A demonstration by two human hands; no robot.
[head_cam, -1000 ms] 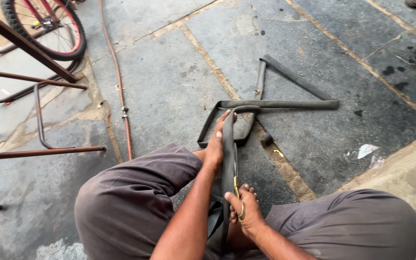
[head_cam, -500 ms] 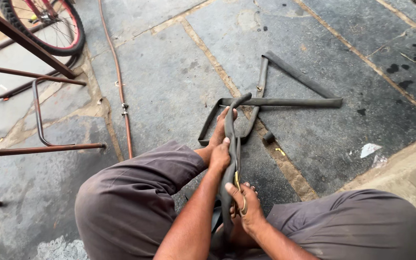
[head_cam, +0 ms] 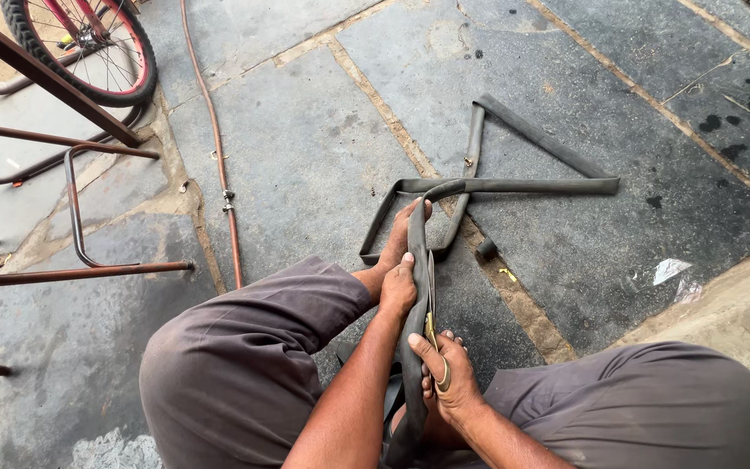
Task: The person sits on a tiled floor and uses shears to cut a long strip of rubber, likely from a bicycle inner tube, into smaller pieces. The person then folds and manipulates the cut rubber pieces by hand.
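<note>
A flat black rubber inner tube (head_cam: 514,184) lies folded in a loose triangle on the stone floor. One stretch of the tube runs back between my knees, arching over the toes of my bare foot (head_cam: 397,239). My left hand (head_cam: 398,288) is closed around that stretch just behind the foot. Nearer my body, my right hand (head_cam: 446,375) holds the same stretch against a pair of brass-handled scissors (head_cam: 434,340), a finger through one ring. The blades lie along the rubber, mostly hidden.
A reddish hose (head_cam: 219,165) runs across the floor on the left. A bicycle wheel (head_cam: 88,48) and rusty metal frames (head_cam: 71,204) stand at the far left. A small black rubber offcut (head_cam: 486,249) and a scrap of white paper (head_cam: 670,270) lie to the right.
My left hand has slid a little back along the tube toward my body, and the tube's bend now arches higher over my toes. The right hand has hardly moved.
</note>
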